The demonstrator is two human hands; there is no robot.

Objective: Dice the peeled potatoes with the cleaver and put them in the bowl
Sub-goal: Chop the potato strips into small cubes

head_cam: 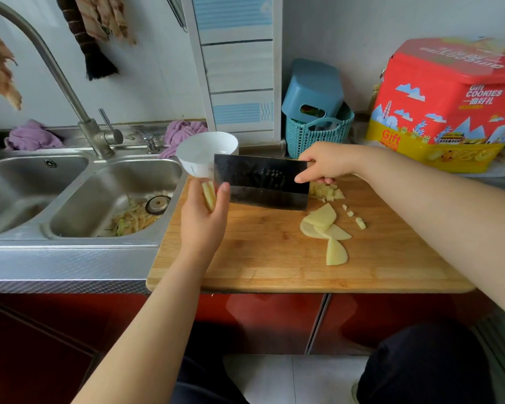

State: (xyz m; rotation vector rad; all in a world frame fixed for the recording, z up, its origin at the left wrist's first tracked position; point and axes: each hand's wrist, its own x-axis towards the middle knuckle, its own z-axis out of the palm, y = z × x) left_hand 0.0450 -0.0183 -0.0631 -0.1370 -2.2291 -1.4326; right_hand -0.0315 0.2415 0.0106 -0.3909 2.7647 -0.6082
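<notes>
Two hands are at work over my pale wooden cutting board (pixel 260 258), which lies on the counter just right of the steel double sink (pixel 85 193). My right hand (pixel 327 163) has its fingers curled round the handle of the broad dark steel cleaver (pixel 261 182), with the forefinger stretched along the blade's side; the blade is held up off the board, flat face toward me, its edge downward. My left hand (pixel 206 212) is cupped palm-up at the board's left end, fingers loosely bent around a small bunch of pale yellow potato sticks (pixel 209 195), the thumb tip touching the cleaver's lower left corner. The white round ceramic bowl (pixel 206 153) stands at the board's far left corner, just behind the blade and my left hand. On the board to the right lie several thin half-round potato slices (pixel 324 225), overlapping, with a few small cubes (pixel 359 221) beside them and a heap of diced potato (pixel 327 193) under my right hand. Peelings (pixel 134 217) lie in the right sink basin.
</notes>
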